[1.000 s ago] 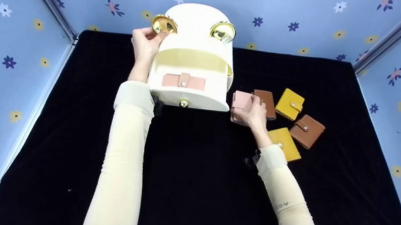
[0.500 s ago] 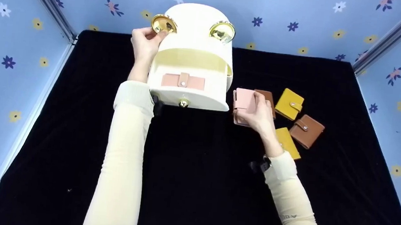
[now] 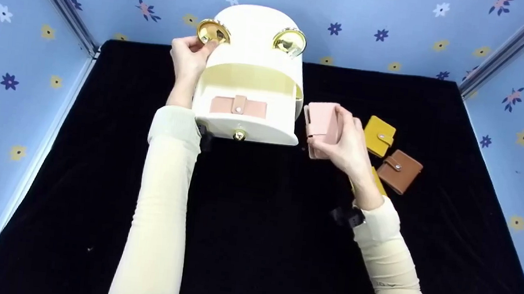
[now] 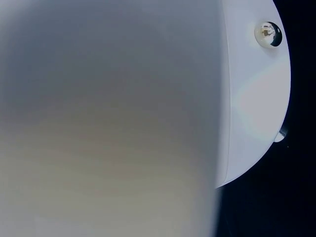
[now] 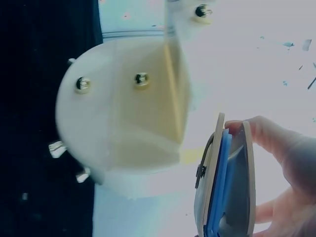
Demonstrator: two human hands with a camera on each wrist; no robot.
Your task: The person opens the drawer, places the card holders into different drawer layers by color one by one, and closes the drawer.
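Observation:
My right hand (image 3: 351, 144) grips a pink snap wallet (image 3: 323, 119) by its side, to the right of the white rounded cabinet (image 3: 254, 34). Seen in the right wrist view, the wallet (image 5: 212, 192) stands edge-on, with blue inner leaves between its covers. With thumb in front and fingers behind, my left hand (image 3: 188, 61) pinches the left gold round fitting (image 3: 214, 31) on the cabinet. The cabinet's drawer (image 3: 271, 127) is pulled out, and another pink wallet (image 3: 251, 109) lies inside it. A blurred pale surface fills most of the left wrist view.
Right of the cabinet, a yellow wallet (image 3: 379, 136) and a brown wallet (image 3: 401, 171) lie on the black cloth (image 3: 252, 243). Another yellow wallet (image 3: 378, 181) is partly covered by my right forearm. Blue flowered panels (image 3: 364, 11) stand around the cloth.
My right hand and the pink wallet have moved away from me, up in the head view. The brown wallet beside them is now hidden. The left hand, cabinet and drawer stay put.

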